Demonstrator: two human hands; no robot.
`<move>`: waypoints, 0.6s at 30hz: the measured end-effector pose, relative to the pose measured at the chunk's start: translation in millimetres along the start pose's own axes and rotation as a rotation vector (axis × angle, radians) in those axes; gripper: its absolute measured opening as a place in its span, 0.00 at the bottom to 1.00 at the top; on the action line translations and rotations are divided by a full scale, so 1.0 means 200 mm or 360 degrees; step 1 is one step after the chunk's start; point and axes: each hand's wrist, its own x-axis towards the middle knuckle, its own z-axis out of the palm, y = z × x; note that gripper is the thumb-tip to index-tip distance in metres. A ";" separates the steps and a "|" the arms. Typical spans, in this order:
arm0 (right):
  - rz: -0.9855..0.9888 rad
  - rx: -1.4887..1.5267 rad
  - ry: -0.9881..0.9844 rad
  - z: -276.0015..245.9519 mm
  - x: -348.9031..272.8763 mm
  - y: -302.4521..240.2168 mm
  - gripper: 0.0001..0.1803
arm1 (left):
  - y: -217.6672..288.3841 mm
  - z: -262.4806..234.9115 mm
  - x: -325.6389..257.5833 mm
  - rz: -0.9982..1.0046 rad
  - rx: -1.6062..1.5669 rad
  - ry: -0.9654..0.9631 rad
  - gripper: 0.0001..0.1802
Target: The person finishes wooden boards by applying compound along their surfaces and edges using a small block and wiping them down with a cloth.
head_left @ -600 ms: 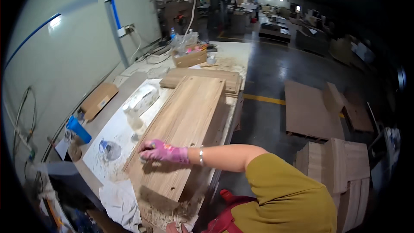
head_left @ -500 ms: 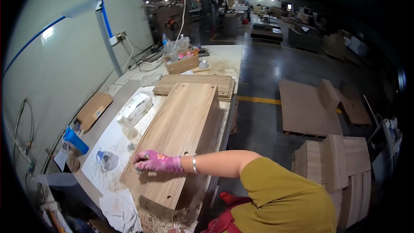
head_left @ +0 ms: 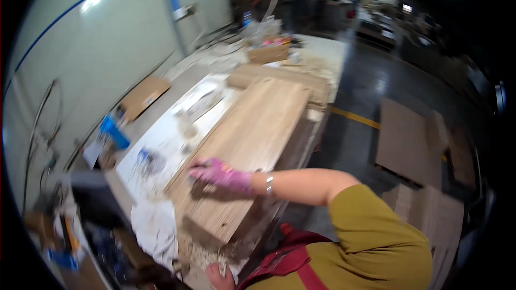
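A long wooden box-like piece with light wood grain lies lengthwise on the workbench. My right hand, in a purple patterned glove, is pressed down on its top near the left edge. The fingers are curled together; whatever they may hold is hidden and blurred. Small dark holes show near the corners of the top. At the lower edge of the view, my bare left hand is low by the near end of the bench, beside wood shavings. Its fingers are partly cut off and blurred.
Left of the wooden piece are a crumpled white cloth, a clear bottle and a blue bottle. Behind it are stacked boards and a cardboard box. Brown panels stand on the floor at right.
The view has swung left and down, so the bench appears farther right and higher. My left hand has come more into view. My right hand is still on the wooden piece.
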 end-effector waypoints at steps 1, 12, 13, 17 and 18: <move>-0.0481 -0.0478 -0.0225 -0.06 0.02 0.01 0.13 | 0.06 -0.04 0.06 0.0026 -0.0012 -0.0089 0.13; -0.0138 -0.0499 -0.0662 -0.11 0.17 0.09 0.10 | 0.15 0.14 -0.16 -0.0085 0.0274 0.0148 0.12; -0.0266 -0.0437 -0.0756 -0.25 0.22 0.12 0.12 | 0.19 0.21 -0.07 0.0000 0.0246 0.0079 0.12; -0.0395 -0.0299 -0.0739 -0.29 0.13 0.01 0.14 | 0.24 0.24 -0.02 -0.0018 0.0314 0.0069 0.12; -0.0358 -0.0144 -0.0680 -0.33 0.12 -0.03 0.14 | 0.24 0.25 0.01 -0.0018 0.0312 0.0053 0.12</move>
